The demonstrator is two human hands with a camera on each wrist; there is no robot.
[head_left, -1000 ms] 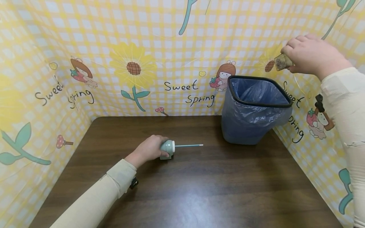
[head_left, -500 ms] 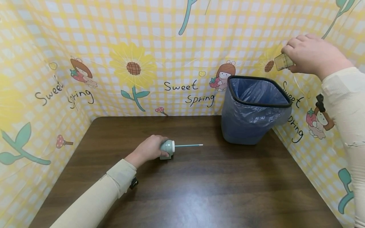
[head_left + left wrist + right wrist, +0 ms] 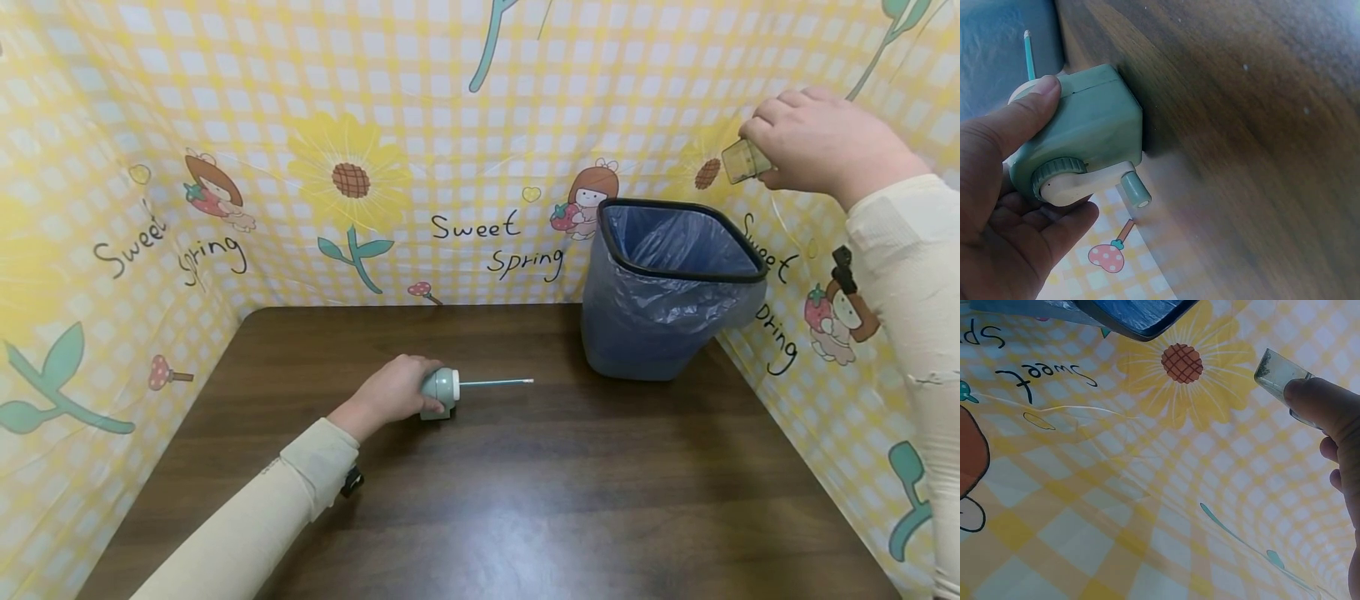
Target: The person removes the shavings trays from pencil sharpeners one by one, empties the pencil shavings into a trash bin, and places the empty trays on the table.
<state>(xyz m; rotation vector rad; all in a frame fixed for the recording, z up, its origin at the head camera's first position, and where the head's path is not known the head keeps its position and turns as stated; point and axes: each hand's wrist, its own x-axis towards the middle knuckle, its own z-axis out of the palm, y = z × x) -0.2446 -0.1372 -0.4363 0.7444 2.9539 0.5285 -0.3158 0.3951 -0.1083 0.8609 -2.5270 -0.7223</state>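
My left hand [image 3: 393,387] holds a green hand-crank pencil sharpener [image 3: 442,392] on the table. A light-blue pencil [image 3: 497,382] sticks out of its white front, pointing right. In the left wrist view, my thumb lies on the sharpener body [image 3: 1094,115], and the white crank [image 3: 1079,187] with its green knob shows on the near face. My right hand [image 3: 828,146] grips a see-through shavings drawer [image 3: 742,162], tilted, above and right of the bin's rim. A few dark specks cling inside the drawer [image 3: 1277,372] in the right wrist view. Some right fingers are hidden.
A bin [image 3: 637,342] lined with a bluish plastic bag stands at the table's back right, a black ring [image 3: 682,274] around its mouth. Yellow checked cloth [image 3: 465,150] hangs behind and at both sides of the brown wooden table [image 3: 480,492].
A second ago the drawer looked filled with brown shavings; from half a second ago it looks see-through. Both hands have stayed almost still, and the sharpener and pencil have not moved.
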